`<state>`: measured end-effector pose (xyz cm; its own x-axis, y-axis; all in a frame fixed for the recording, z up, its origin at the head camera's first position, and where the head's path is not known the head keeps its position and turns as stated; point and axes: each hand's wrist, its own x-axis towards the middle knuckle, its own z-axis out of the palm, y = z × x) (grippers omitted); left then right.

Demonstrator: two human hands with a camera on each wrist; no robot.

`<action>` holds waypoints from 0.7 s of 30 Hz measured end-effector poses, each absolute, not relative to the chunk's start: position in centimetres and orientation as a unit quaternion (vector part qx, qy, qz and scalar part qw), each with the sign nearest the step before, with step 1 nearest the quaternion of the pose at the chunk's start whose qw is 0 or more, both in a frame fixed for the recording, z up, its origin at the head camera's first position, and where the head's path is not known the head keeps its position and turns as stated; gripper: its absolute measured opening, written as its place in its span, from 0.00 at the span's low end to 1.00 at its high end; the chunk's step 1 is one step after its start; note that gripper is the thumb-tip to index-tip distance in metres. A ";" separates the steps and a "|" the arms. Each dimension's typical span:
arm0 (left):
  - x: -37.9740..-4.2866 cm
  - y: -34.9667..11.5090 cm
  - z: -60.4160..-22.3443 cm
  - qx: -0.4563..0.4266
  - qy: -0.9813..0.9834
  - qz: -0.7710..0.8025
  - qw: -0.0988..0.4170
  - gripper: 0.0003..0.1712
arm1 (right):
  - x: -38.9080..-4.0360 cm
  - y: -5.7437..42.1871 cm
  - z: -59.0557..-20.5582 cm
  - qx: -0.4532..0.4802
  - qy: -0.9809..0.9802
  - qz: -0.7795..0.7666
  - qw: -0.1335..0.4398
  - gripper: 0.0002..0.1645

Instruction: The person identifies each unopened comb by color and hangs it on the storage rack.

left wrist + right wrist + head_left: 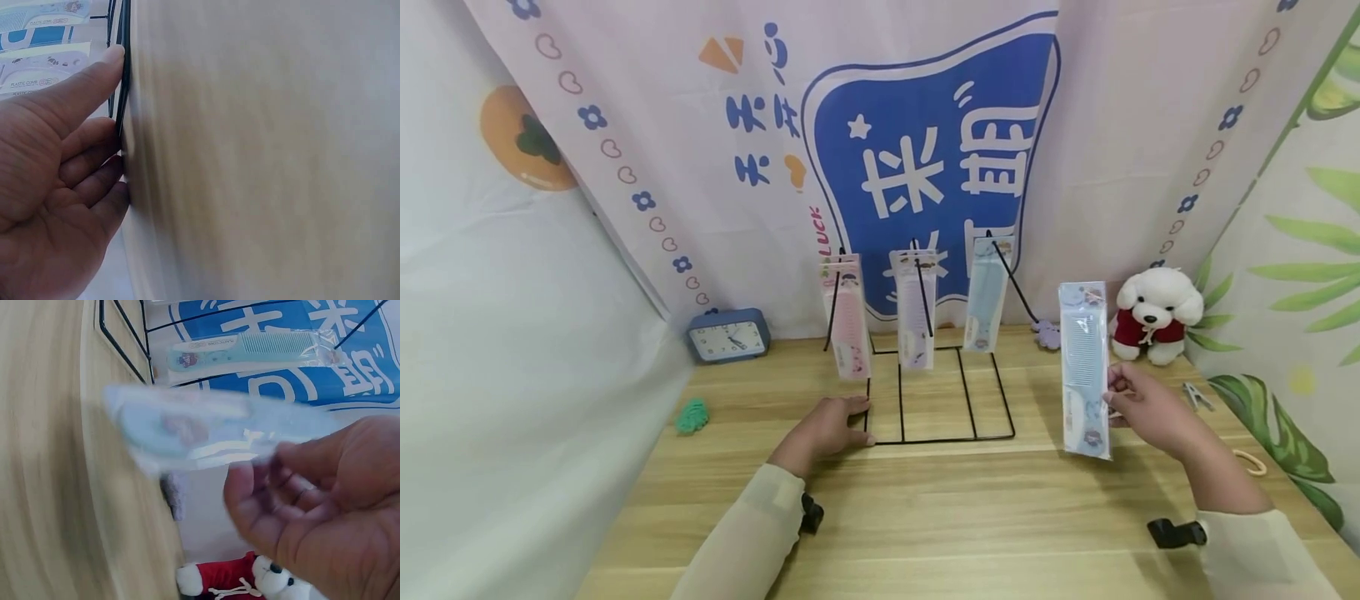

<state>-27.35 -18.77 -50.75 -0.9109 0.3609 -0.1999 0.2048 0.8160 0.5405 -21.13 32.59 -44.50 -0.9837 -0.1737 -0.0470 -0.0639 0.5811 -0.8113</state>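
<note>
In the head view my right hand (1142, 406) pinches a packaged blue comb (1085, 367) by its side edge, thumb in front. The comb stands upright above the table, right of the black wire rack (958, 439). Close up, the right wrist view shows its clear wrapper (187, 434) blurred beside the fingertips. My left hand (831, 427) rests at the rack's front left corner, its thumb and fingertips touching the base wire. From the rack's hooks hang a pink comb (850, 329), a lilac comb (916, 321) and another blue comb (987, 300), all in clear packs.
A blue alarm clock (727, 336) and a green coiled thing (692, 415) are at the left. To the right are a white plush dog (1159, 312), a purple item (1047, 334), a grey clip (1197, 397) and a tan ring (1251, 463). Printed cloth hangs behind.
</note>
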 end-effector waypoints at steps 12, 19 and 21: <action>-27.1 -18.5 -50.5 0.145 0.941 0.266 0.151 0.40 | -20.7 31.7 -45.4 -0.170 0.829 -0.533 0.006 0.11; -27.3 -18.6 -50.7 0.145 0.942 0.264 0.150 0.40 | -19.9 29.5 -45.0 -0.228 0.817 -0.529 0.026 0.07; -27.4 -18.7 -50.7 0.147 0.941 0.265 0.149 0.40 | -19.7 28.8 -44.9 -0.243 0.814 -0.527 0.031 0.05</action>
